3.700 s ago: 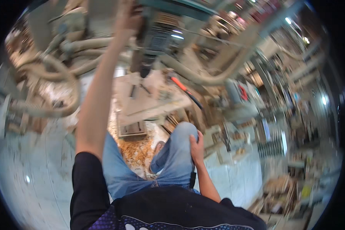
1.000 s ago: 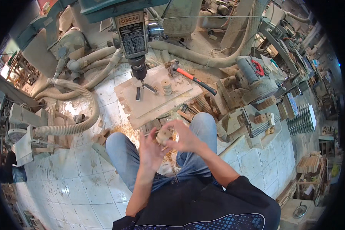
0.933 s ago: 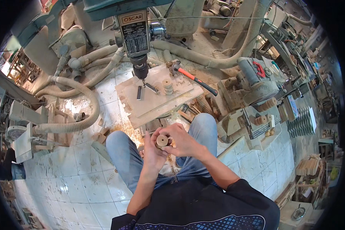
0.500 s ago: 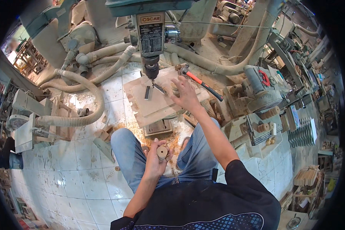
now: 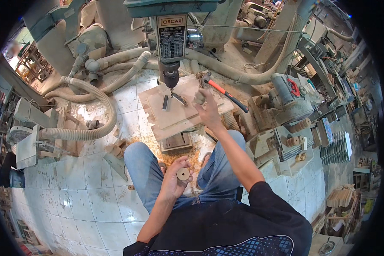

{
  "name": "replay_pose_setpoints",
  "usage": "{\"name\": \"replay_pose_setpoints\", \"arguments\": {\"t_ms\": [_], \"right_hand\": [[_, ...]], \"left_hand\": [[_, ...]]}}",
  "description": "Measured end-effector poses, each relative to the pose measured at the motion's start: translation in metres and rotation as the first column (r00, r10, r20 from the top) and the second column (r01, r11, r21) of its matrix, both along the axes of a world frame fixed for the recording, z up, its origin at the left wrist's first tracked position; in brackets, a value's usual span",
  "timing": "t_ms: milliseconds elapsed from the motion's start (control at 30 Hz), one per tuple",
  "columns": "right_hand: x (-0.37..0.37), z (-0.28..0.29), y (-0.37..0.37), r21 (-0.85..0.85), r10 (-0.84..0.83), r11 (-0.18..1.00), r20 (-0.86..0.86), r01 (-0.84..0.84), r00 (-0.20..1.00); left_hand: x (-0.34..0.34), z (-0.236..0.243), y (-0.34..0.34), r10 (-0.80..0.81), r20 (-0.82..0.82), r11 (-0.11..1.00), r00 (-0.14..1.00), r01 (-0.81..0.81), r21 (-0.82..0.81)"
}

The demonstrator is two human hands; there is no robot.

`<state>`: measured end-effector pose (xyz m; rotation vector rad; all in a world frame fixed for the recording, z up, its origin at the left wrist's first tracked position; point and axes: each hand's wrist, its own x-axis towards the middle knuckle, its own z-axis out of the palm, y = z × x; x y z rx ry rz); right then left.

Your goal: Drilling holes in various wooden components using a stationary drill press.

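My left hand (image 5: 173, 181) is closed around a round wooden disc (image 5: 183, 173) with a hole through its centre, held above my lap between my knees. My right hand (image 5: 209, 112) is raised over the right part of a wooden board (image 5: 175, 117). Between its fingertips sits a small pale roundish wooden piece (image 5: 199, 97), partly covered by the fingers. Left of that hand, the drill press chuck (image 5: 171, 77) points down with a bit. Two small dark-topped strips, one upright-looking strip (image 5: 165, 103) and one slanted strip (image 5: 178, 98), lie on the board below it.
A hammer (image 5: 219, 88) with an orange and black handle lies at the board's right edge. Ribbed dust hoses (image 5: 102, 128) curve at the left. Wood shavings (image 5: 145, 157) cover the floor under the board. A dusty machine (image 5: 286, 102) holding wooden rounds stands at the right.
My right hand's spread fingers have drawn in around the small wooden piece and lifted slightly. The disc in my left hand has turned more squarely upward. The view has shifted slightly.
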<state>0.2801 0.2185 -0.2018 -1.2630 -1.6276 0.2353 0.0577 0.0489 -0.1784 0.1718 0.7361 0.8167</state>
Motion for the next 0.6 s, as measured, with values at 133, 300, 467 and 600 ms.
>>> {"name": "replay_pose_setpoints", "arguments": {"t_ms": [133,300,467,600], "right_hand": [[-0.005,0.034,-0.064,-0.103,0.210,0.911,-0.715,-0.398,0.667],[-0.025,0.050,-0.167,-0.252,0.276,0.908,-0.243,-0.335,0.930],[-0.029,0.033,-0.230,-0.385,0.280,0.769,-0.515,-0.510,0.810],[-0.028,0.018,-0.246,-0.357,0.223,0.825,-0.508,-0.439,0.832]], "left_hand": [[0.006,0.010,-0.002,-0.005,0.054,1.000,0.999,0.006,-0.008],[0.021,0.009,-0.005,-0.019,0.044,0.999,0.999,0.017,0.040],[0.027,-0.011,-0.038,-0.172,-0.067,0.985,0.983,0.169,-0.037],[0.022,-0.026,-0.058,-0.311,0.021,0.950,0.950,0.310,0.045]]}}
